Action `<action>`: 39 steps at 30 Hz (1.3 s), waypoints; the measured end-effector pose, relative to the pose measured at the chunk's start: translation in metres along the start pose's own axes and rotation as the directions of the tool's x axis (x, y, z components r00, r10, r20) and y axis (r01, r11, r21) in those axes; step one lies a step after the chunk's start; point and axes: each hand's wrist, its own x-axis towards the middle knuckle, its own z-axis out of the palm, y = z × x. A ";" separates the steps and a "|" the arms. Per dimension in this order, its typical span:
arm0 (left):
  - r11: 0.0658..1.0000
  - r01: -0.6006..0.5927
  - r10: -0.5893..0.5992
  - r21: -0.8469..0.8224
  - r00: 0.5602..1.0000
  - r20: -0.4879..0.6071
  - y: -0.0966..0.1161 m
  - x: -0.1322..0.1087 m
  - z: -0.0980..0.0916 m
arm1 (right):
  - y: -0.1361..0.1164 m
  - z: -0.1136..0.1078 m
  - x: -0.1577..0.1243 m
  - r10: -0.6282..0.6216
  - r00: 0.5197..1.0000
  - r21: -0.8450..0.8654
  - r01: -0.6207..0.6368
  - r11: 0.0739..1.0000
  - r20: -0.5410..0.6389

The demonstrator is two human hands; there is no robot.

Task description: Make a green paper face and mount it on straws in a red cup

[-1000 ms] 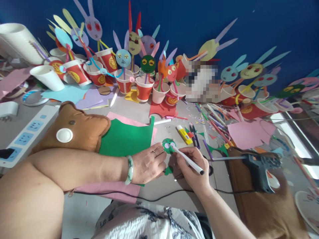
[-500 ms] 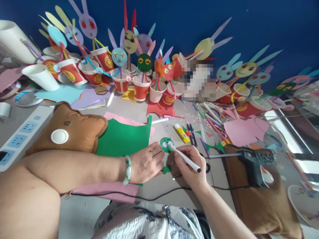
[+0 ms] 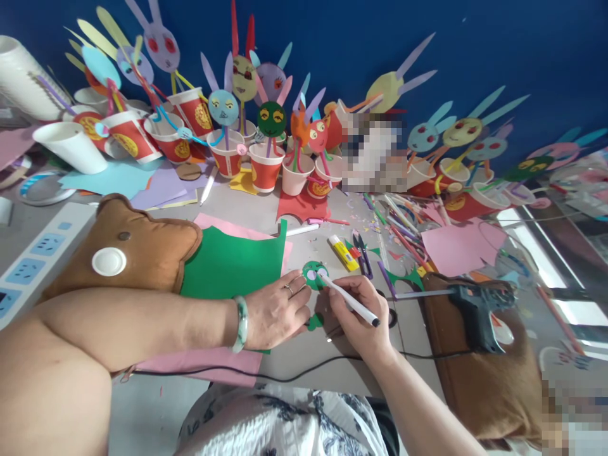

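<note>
A small green paper disc (image 3: pixel 313 283) lies on the table, with two pale round eyes and dark marks drawn above them. The fingers of my left hand (image 3: pixel 278 310) rest on its left edge, lying rather flat with the palm down; a ring and a jade bangle are on this arm. My right hand (image 3: pixel 358 310) grips a white marker pen (image 3: pixel 354 301) with a black end, its tip at the disc's right eye. Just below the disc is another small green paper piece (image 3: pixel 315 322), near my left fingertips. A green paper sheet (image 3: pixel 232 259) lies beyond my left hand.
Paper-cup figures (image 3: pixel 266 168) with long-eared heads line the back. A yellow glue stick (image 3: pixel 344 253) and scissors (image 3: pixel 363 256) lie beyond my right hand. A glue gun (image 3: pixel 479 310) rests on a brown cushion (image 3: pixel 475 392); its black cable (image 3: pixel 304 377) crosses the front. A power strip (image 3: pixel 38 259) is at left.
The view has shifted slightly, so the scene sits a little further left. The pen tip remains at the right eye of the green disc, and both hands hold nearly the same pose.
</note>
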 end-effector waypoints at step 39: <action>1.000 0.001 -0.001 -0.004 1.000 -0.011 -0.002 0.000 -0.002 | 0.011 0.003 -0.002 0.049 0.998 0.069 -0.051 0.996 0.032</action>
